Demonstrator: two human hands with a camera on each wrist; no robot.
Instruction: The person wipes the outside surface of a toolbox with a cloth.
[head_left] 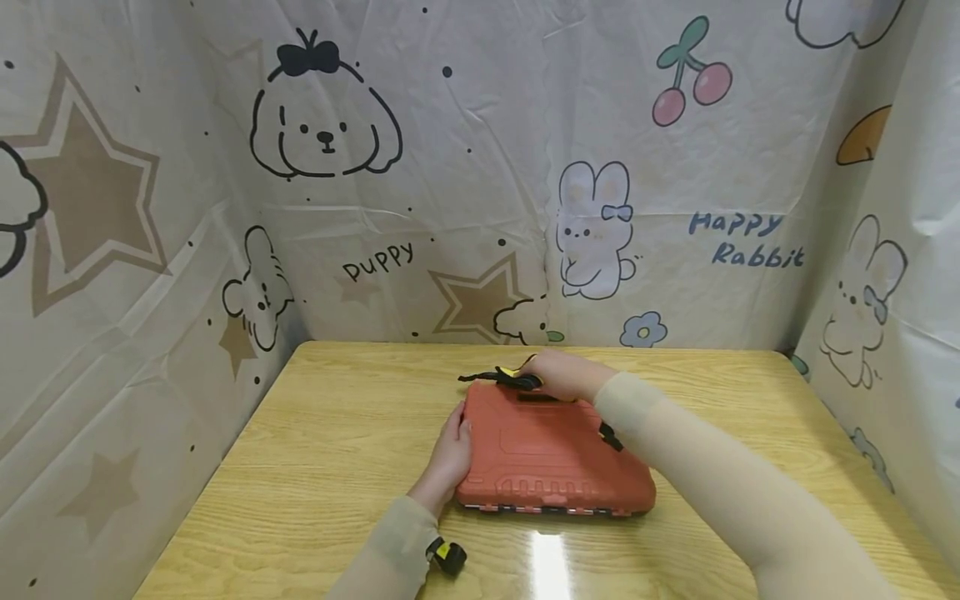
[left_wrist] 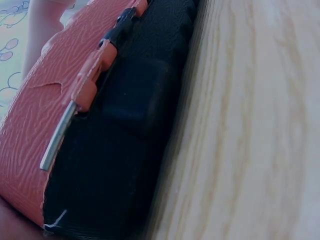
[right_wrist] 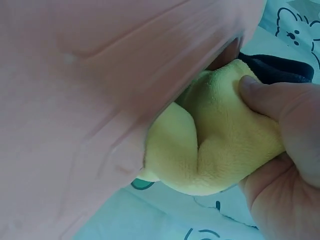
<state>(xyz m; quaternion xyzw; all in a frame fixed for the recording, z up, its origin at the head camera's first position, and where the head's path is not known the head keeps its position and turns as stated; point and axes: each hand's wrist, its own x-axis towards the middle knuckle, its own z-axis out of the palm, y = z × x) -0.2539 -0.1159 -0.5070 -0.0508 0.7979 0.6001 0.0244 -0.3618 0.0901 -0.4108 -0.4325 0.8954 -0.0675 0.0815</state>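
Observation:
A red plastic carrying case [head_left: 551, 446] with a dark lower half lies on the wooden table, its hinged edge facing me. My left hand [head_left: 450, 450] holds the case's left side, thumb at the lid's edge and fingers along the side. At the far edge, my right hand [head_left: 562, 373] pinches a soft yellow plush thing [right_wrist: 220, 135] between thumb and fingers, beside the handle slot. A black strap [right_wrist: 275, 69] shows by it. In the left wrist view, the hinges and a metal pin [left_wrist: 59, 136] run along the case's edge.
The wooden table [head_left: 352, 433] reaches a patterned cloth backdrop [head_left: 465, 183] at the back, with more cloth at both sides. Black and yellow wrist gear [head_left: 447, 557] sits on my left forearm. My right forearm [head_left: 720, 475] passes over the table's right part.

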